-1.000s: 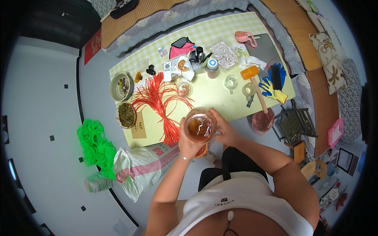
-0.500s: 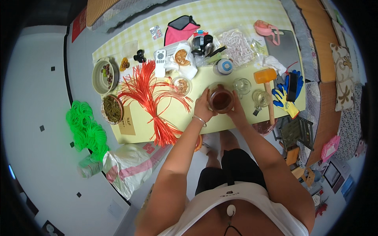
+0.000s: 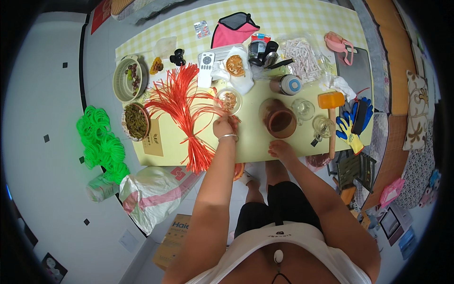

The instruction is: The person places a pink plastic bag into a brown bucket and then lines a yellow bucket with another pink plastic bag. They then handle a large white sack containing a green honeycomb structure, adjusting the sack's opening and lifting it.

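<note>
Brown jar [image 3: 277, 118]: on table [image 3: 253, 147], right of centre, near side | left hand [image 3: 226, 127]: beside clear bowl [image 3: 239, 105], grip curled, closure unclear | right hand [image 3: 281, 149]: near jar, apart, closure unclear | jar: probably heavy, slick, breakable; best cupped round both sides

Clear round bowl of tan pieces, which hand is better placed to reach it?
Likely the left: your left hand is close to the bowl; your right hand is clearly farther off.
</note>
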`<state>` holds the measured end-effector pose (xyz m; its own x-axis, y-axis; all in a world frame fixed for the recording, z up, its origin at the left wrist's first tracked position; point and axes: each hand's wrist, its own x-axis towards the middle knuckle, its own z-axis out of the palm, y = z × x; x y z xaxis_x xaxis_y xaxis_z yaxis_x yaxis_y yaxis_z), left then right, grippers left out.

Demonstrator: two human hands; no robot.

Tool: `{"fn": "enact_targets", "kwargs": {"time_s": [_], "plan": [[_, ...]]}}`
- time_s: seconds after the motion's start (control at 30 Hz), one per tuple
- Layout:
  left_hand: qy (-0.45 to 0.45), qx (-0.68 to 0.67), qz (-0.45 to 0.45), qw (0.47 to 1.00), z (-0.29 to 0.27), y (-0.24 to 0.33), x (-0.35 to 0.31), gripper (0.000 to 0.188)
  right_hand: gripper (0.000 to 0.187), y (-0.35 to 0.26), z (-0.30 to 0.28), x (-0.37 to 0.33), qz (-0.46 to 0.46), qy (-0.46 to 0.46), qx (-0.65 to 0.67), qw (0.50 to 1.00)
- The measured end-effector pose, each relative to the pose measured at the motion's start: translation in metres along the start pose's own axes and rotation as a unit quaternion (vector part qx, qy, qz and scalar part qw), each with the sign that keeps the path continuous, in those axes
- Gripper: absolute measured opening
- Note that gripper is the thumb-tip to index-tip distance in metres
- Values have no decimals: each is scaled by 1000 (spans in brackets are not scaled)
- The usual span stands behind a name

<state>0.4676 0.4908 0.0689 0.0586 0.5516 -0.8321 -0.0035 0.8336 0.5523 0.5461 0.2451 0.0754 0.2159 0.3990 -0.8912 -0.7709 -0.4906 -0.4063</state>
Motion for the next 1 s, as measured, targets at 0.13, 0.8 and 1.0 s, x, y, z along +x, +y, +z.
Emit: {"fn": "enact_targets", "kwargs": {"time_s": [0.13,0.8,1.0], "plan": [[61,5,-5,998,17,23,10,11,21,-5,32,-3,-187,1,-261,947],[-123,74,184,972,-117,36,-137,13,32,-62,160,-27,-276,-9,19,961],[-101,134,299,939,-153,35,-173,30,37,-31,196,-51,-215,-113,244,939]]}}
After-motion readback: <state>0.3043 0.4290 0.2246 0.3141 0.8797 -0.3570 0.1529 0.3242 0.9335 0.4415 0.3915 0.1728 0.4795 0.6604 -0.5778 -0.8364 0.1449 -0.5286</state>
